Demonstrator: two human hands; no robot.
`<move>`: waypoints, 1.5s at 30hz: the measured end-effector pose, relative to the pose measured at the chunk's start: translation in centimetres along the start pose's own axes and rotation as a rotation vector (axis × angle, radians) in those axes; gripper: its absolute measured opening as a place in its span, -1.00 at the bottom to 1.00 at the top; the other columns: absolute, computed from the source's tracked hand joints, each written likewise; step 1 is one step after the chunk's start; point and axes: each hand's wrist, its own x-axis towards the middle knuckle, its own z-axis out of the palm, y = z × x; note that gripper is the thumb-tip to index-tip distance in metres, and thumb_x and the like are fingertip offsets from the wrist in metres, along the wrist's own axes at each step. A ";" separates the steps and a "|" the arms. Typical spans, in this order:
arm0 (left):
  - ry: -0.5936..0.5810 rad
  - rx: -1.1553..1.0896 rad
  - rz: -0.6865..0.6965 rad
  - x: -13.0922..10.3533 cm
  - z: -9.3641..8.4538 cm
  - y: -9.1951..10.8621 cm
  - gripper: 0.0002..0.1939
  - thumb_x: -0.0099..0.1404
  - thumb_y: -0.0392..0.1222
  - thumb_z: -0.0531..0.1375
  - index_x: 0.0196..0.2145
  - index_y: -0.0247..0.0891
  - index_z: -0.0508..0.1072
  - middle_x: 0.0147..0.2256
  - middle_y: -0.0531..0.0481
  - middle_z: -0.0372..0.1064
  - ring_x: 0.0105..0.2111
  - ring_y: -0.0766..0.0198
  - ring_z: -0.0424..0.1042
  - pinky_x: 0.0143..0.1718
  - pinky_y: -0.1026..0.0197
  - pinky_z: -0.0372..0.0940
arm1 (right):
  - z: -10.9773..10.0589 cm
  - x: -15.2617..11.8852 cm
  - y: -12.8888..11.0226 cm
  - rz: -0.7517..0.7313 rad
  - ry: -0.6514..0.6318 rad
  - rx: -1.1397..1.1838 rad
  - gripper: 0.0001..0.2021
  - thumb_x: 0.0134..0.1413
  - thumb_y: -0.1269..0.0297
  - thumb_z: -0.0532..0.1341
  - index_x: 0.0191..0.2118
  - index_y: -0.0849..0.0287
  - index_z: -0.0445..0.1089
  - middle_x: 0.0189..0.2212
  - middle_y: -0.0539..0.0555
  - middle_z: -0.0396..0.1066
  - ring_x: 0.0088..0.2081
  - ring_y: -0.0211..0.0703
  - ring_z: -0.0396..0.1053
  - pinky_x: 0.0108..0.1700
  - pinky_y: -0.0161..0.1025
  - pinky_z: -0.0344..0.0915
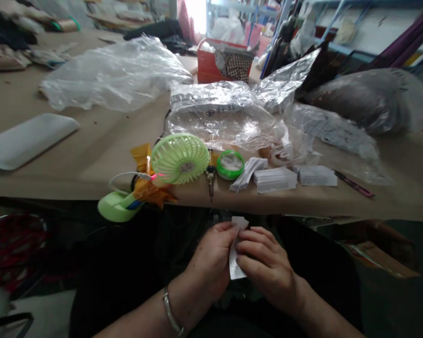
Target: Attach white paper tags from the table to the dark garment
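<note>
Between my hands, just below the table edge, is a small white printed label point(234, 265). My left hand point(211, 256) pinches its upper part between thumb and fingers. My right hand point(268, 265) is closed over the label's right side, its fingers curled against the paper. Ahead on the table lie a fanned bunch of white labels point(249, 172), a stack of labels point(275, 180) and another stack point(316, 175). A green round tin point(230, 164) with whitish contents sits left of them. Next to it a thin pointed tool point(210, 180) points toward me.
A green fan point(179, 159) is fixed with orange tape at the table's front edge. Clear plastic bags point(225, 117) spread behind it. A purple cutter point(356, 184) lies right, a white flat object point(31, 141) left. A red box point(206, 63) stands at the back.
</note>
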 end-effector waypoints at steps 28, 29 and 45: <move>-0.003 0.170 -0.041 -0.8 -1.0 0.3 -0.87 0.22 -0.27 0.17 -0.33 -0.40 0.47 -0.51 -0.04 0.44 -0.61 0.39 0.38 -0.55 0.34 0.28 | 0.0 0.0 1.1 0.633 0.114 0.360 -0.86 0.08 0.26 0.21 -0.22 0.13 0.33 -0.26 0.08 0.40 -0.15 -0.09 0.38 -0.11 -0.15 0.34; -0.027 0.196 -0.055 -1.0 -1.0 0.2 -0.86 0.23 -0.25 0.17 -0.32 -0.40 0.46 -0.49 -0.05 0.45 -0.61 0.40 0.38 -0.55 0.34 0.28 | 0.0 0.3 1.3 0.770 0.104 0.451 -0.87 0.08 0.25 0.21 -0.24 0.13 0.33 -0.29 0.05 0.40 -0.23 -0.14 0.39 -0.19 -0.22 0.35; -0.339 0.264 -0.188 -1.8 -2.4 0.1 -0.79 0.24 -0.11 0.16 -0.41 -0.34 0.40 -0.56 0.03 0.33 -0.63 0.41 0.33 -0.59 0.37 0.23 | 0.7 0.5 2.4 1.020 -0.194 1.424 -0.53 -0.18 0.17 0.38 -0.07 0.11 0.40 -0.21 0.04 0.42 -0.29 -0.25 0.40 -0.25 -0.34 0.34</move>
